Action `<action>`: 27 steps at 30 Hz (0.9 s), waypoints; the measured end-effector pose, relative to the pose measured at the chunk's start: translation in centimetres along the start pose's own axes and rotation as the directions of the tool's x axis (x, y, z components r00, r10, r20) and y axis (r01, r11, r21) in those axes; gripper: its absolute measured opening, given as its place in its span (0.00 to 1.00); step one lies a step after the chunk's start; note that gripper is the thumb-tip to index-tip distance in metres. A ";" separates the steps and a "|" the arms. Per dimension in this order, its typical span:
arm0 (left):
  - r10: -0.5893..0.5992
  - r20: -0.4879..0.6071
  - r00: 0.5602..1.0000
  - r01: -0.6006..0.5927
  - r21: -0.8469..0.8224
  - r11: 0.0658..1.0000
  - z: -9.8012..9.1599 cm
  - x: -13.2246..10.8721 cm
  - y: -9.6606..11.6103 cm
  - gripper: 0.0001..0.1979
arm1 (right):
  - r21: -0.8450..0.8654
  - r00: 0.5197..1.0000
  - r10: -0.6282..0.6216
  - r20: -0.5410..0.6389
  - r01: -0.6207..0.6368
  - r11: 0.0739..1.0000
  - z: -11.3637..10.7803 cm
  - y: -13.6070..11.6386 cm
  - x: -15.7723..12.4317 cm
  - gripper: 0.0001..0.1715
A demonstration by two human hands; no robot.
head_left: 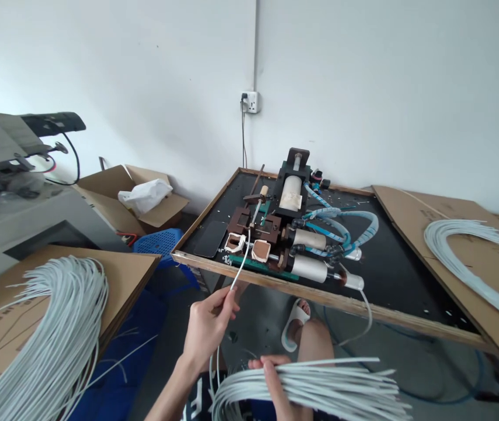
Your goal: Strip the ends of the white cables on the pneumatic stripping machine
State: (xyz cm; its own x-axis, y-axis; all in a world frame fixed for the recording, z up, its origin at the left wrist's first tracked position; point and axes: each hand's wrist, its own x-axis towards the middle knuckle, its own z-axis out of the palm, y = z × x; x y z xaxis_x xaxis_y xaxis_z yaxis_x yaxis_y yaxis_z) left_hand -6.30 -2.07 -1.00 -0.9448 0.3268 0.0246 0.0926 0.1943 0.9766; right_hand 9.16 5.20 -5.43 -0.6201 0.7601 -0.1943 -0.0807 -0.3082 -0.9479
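Between the thumb and fingers of my left hand (212,320) is one thin white cable (241,266). Its upper end reaches into the clamp area of a machine (253,231) on the black table, passing between two tape-wrapped blocks (260,250). Low in the view, my right hand (278,386) is wrapped round a bundle of white cables (328,383) over my lap. The cut ends of the bundle point right, and its other side curves down out of view.
A pile of white cables (68,310) lies on cardboard at the left, another bundle (464,266) on cardboard at the right. Blue air hoses (366,228) loop beside the machine. A phone (211,238) lies on the table (407,280). A blue stool (157,245) stands beyond.
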 end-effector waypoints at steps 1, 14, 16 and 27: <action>-0.024 -0.001 1.000 0.024 -0.012 1.000 0.1 0.0 0.1 0.27 | 0.017 1.000 0.005 -0.012 -0.004 1.000 0.0 0.1 0.1 0.29; -0.110 -0.075 0.991 0.101 -0.123 0.987 1.0 -0.5 0.3 0.26 | -0.035 0.998 0.056 0.030 -0.055 0.998 -0.9 -2.5 -0.2 0.30; -0.102 -0.089 0.991 0.089 -0.139 0.986 1.0 -0.5 0.3 0.26 | -0.018 0.997 0.069 0.040 -0.068 0.998 -1.1 -2.2 -0.2 0.28; 0.015 -0.069 0.997 -0.023 -0.112 0.993 0.2 0.3 1.0 0.27 | 0.008 0.994 0.080 0.074 -0.081 0.997 -0.8 -2.1 -0.1 0.26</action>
State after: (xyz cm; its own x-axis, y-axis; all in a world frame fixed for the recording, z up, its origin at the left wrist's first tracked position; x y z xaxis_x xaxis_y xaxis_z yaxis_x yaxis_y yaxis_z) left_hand -6.42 -1.57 -0.03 -0.9627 0.2650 0.0542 0.0785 0.0819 0.9935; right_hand 10.08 6.24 -3.60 -0.6806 0.6886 -0.2502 -0.0364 -0.3729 -0.9271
